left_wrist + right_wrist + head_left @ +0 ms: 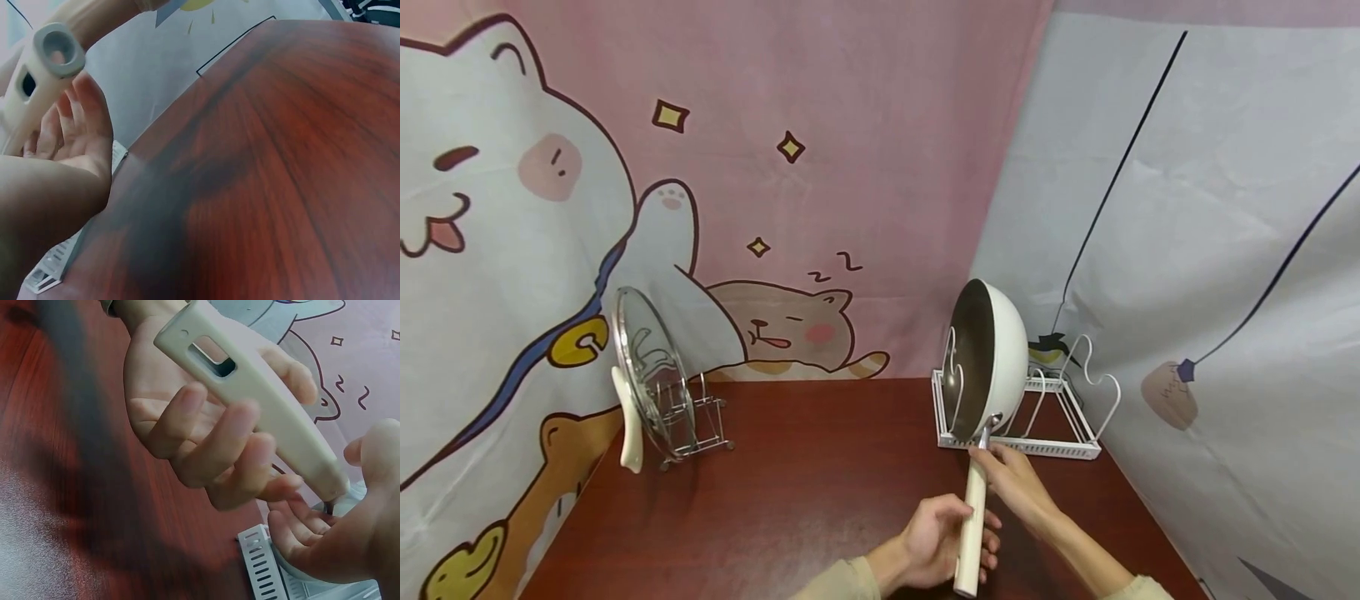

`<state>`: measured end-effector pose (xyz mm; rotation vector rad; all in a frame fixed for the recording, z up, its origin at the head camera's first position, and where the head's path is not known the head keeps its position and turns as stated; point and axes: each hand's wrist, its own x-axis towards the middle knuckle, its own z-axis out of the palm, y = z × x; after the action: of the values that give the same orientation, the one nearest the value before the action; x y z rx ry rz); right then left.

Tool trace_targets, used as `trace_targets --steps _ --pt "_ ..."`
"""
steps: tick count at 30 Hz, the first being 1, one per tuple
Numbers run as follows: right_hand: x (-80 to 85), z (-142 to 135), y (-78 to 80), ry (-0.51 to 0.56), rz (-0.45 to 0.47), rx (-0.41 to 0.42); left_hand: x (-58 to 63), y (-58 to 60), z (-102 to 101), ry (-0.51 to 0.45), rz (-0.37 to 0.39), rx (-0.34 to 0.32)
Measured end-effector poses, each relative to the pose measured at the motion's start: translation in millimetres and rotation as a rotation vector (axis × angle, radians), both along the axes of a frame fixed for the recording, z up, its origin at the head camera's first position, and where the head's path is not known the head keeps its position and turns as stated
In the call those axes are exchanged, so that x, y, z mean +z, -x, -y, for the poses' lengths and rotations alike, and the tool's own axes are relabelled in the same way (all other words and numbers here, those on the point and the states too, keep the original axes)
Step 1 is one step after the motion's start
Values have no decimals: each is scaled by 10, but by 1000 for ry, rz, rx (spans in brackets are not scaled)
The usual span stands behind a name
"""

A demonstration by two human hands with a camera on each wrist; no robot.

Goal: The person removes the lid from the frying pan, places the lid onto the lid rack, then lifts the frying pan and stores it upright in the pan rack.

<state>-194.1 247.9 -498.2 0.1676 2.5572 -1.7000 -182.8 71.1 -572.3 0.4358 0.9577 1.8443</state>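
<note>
A deep wok [1011,350], white outside and dark inside, stands on its edge in a white wire rack [1045,448] at the right. Its long cream handle [972,533] slants toward me. My left hand [931,542] holds the handle near its free end, thumb on one side and fingers curled around the other. Higher up, by the metal neck, my right hand [1011,479] grips the handle. In the right wrist view the handle [269,406] crosses the left palm, and the right fingers [300,528] lie at the neck.
At the left, a glass lid [651,367] with a cream handle stands upright in a small metal wire rack [707,433]. Both racks rest on a dark red wooden table [820,467]. Printed cloth walls [880,167] border its back and sides.
</note>
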Motion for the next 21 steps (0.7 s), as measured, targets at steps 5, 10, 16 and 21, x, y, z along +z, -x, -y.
trace_targets --steps 5,10,16,21 --pt "7 -23 -53 14 -7 -21 -12 43 167 39 -6 86" --pt "30 -52 -107 -52 -23 -64 -22 60 323 75 -64 181" --pt "90 -102 -192 -247 -95 -131 55 59 511 185 -211 327" --pt "151 -104 -255 -348 -255 -213 231 138 765 253 -309 425"
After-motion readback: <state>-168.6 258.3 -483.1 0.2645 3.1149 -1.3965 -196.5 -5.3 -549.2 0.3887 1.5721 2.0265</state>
